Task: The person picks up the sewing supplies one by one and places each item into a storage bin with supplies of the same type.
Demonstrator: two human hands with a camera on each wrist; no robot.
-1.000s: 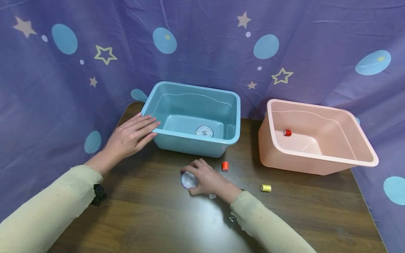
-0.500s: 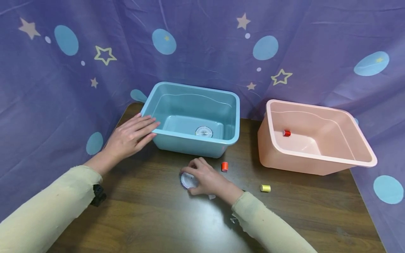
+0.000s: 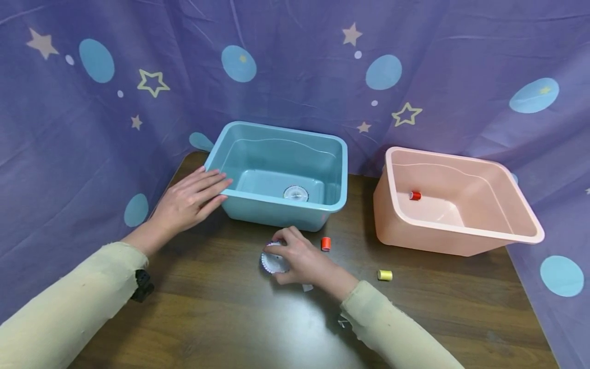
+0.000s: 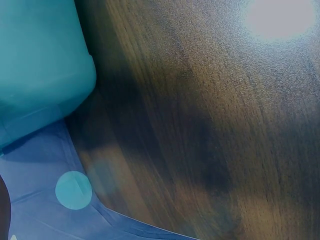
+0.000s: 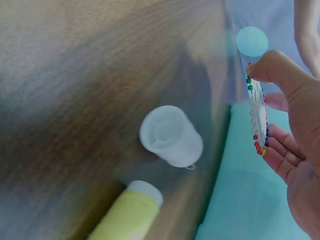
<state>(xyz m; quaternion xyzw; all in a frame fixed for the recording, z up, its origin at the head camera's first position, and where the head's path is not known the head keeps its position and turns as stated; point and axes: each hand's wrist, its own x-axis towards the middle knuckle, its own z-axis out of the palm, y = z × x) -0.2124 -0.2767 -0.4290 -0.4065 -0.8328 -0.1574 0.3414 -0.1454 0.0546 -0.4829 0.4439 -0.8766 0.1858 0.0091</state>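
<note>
My right hand (image 3: 305,260) pinches a round pin wheel (image 3: 273,263) by its edge, over the table in front of the blue bin (image 3: 276,209). Seen edge-on in the right wrist view, the pin wheel (image 5: 257,112) has coloured pin heads around its rim, with the thumb at one side and fingertips at the other. The left hand (image 3: 191,197) lies with straight fingers on the blue bin's near left corner. Inside that bin is another pin wheel (image 3: 296,193). A white spool (image 5: 167,135) stands near the right hand, mostly hidden by it in the head view.
An orange-red thread spool (image 3: 325,244) stands before the blue bin. Farther right lies a yellow spool (image 3: 384,275). The pink bin (image 3: 424,237) at the right holds a red spool (image 3: 415,196). A patterned purple curtain (image 3: 295,66) hangs behind the table (image 3: 221,318).
The head view has drifted slightly, so the bins and spools sit a little farther left. My right hand keeps hold of the pin wheel in nearly the same place, and the left hand stays put.
</note>
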